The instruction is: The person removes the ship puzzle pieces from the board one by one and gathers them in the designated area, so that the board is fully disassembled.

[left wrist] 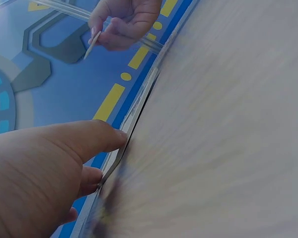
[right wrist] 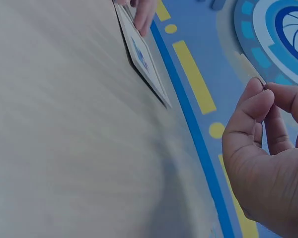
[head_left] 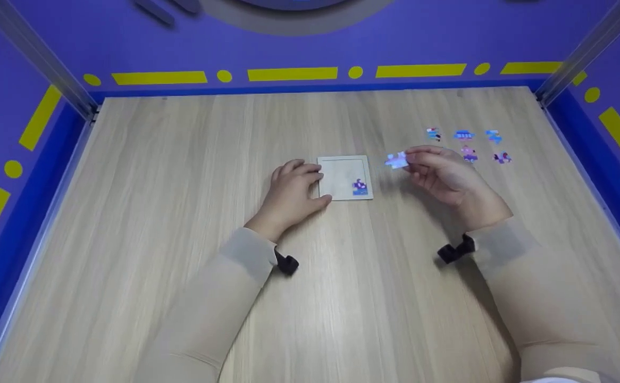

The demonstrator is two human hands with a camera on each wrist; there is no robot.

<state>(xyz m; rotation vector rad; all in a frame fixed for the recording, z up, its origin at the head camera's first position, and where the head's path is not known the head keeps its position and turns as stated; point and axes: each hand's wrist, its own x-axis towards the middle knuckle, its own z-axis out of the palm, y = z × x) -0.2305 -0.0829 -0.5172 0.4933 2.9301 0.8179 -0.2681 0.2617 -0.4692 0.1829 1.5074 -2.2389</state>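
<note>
A square, pale puzzle board (head_left: 336, 178) lies on the table, with one purple-and-blue jigsaw piece (head_left: 360, 186) in its lower right corner. My left hand (head_left: 295, 194) holds the board at its left side, the thumb by the near corner and the fingers along the edge. Right of the board, my right hand (head_left: 443, 173) pinches a light blue and pink jigsaw piece (head_left: 396, 160) above the table between thumb and fingertips. From the right wrist view, that held piece (right wrist: 252, 68) appears nearly edge-on.
Behind and beside the right hand, several loose jigsaw pieces lie in two rows, among them a blue piece (head_left: 464, 135) and a dark red one (head_left: 502, 157). A purple wall (head_left: 288, 50) with yellow marks bounds the wooden table (head_left: 193, 138).
</note>
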